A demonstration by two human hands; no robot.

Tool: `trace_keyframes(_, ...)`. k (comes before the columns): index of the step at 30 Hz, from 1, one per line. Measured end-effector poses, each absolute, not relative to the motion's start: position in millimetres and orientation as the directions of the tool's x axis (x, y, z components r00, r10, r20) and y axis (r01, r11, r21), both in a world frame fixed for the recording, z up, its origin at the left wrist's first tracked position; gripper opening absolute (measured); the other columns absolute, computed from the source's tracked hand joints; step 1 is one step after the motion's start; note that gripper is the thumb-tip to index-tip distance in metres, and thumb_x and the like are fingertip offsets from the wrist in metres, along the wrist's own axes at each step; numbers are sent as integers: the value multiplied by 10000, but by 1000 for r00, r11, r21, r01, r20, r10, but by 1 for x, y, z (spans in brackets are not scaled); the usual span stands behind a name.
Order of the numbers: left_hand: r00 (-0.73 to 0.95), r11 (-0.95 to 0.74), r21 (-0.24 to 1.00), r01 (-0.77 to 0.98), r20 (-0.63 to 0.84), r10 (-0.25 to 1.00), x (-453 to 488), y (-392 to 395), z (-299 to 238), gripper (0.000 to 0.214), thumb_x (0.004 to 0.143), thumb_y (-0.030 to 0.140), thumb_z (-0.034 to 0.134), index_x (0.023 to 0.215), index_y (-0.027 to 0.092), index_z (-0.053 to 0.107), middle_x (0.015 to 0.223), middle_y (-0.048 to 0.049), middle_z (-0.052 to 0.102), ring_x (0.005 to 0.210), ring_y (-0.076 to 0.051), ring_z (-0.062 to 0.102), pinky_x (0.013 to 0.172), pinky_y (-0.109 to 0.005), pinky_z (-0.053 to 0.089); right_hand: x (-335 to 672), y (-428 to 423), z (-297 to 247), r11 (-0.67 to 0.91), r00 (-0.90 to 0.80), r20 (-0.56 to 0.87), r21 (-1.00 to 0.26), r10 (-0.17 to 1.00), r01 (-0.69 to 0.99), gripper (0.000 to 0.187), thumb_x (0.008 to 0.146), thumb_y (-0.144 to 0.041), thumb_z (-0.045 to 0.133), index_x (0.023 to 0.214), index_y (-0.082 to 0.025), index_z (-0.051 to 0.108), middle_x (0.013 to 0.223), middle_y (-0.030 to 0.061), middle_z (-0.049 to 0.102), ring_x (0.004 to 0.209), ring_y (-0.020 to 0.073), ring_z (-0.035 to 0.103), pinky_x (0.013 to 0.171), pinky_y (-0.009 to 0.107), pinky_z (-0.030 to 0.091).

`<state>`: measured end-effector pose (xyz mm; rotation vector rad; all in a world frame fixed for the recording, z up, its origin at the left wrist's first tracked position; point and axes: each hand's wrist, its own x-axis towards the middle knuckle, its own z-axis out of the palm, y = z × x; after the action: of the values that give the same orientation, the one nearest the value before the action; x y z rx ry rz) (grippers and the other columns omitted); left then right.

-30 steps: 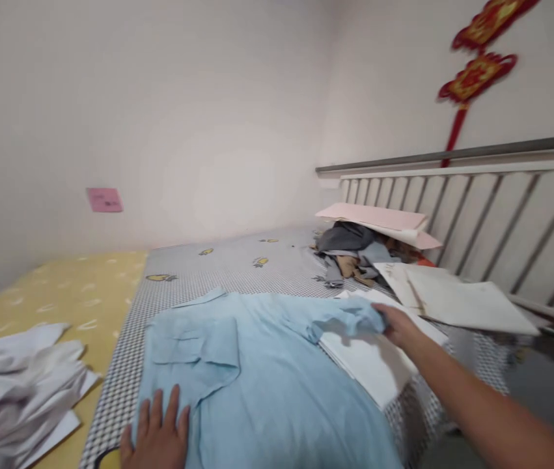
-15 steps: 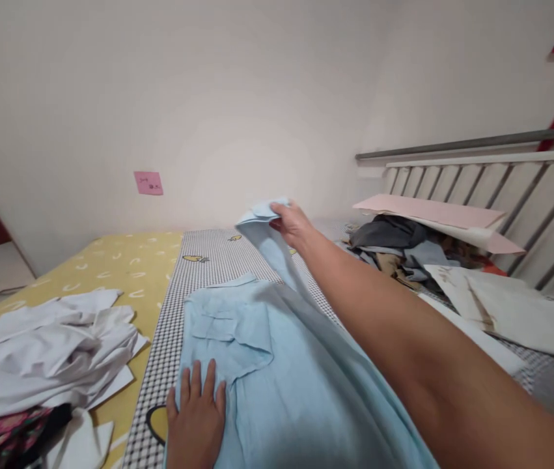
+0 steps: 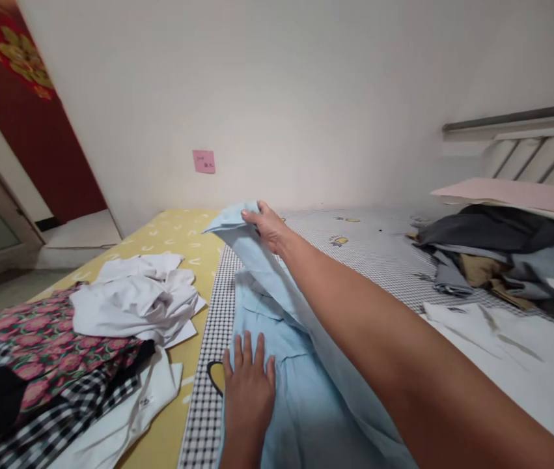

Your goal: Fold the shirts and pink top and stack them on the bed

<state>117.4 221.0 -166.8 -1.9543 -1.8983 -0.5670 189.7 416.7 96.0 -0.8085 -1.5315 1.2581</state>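
The right hand (image 3: pixel 264 225) pinches the light blue shirt (image 3: pixel 289 410) up at its far end; the left hand (image 3: pixel 249 397) lies on it, fingers spread

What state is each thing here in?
Pale blue shirt: one side raised, rest lying flat.
Right hand: gripping the raised edge.
Left hand: open, pressed on the shirt.
White clothes: crumpled heap on the yellow mattress.
Dark clothes: piled beneath a pink board.

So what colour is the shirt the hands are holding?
The shirt is plain pale blue, shown best in the head view.
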Motion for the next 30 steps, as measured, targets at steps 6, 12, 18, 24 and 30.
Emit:
trace_keyframes(6,5,-25,36,999,471,882,119,220,-157,459,1000,347,403,1392,201,592,1497,-143,540,1423,-367,437,1157,-612,315,277,354,63,79,-445,-83,-939,892,334,719,731,-593,794,1321,-291,516,1210,108,693,1086,274,646,1104,601,328)
trace_keyframes(12,20,-20,-1,1000,362,932,123,217,-133,496,1015,383,342,1370,154,604,1487,-177,543,1446,-365,396,1176,-597,263,416,203,14,118,-429,-84,-898,900,424,413,863,-574,635,1054,-223,742,945,78,754,928,252,680,929,455,495)
trace_keyframes(18,57,-43,-51,998,330,942,126,213,-120,556,1022,372,242,1385,105,567,1499,-216,514,1455,-371,368,1172,-597,246,515,44,-73,-219,162,-175,-922,971,319,481,691,-639,738,950,-235,769,977,95,758,1025,338,655,985,503,466)
trace_keyframes(24,79,-78,22,997,-40,996,120,230,-79,525,995,360,285,1392,139,548,1519,-205,494,1413,-400,430,1064,-643,383,511,-22,-170,-434,340,-492,-870,802,-235,696,576,-714,774,1136,-304,710,1384,94,624,1331,345,509,1077,506,398)
trace_keyframes(30,190,-192,58,980,33,981,143,194,-31,449,985,360,307,1064,200,719,1069,-138,772,1052,-295,701,927,-429,504,469,-10,-186,-272,104,-414,-747,904,-606,665,637,-656,780,1185,-306,645,1097,48,733,1002,269,673,890,405,490)
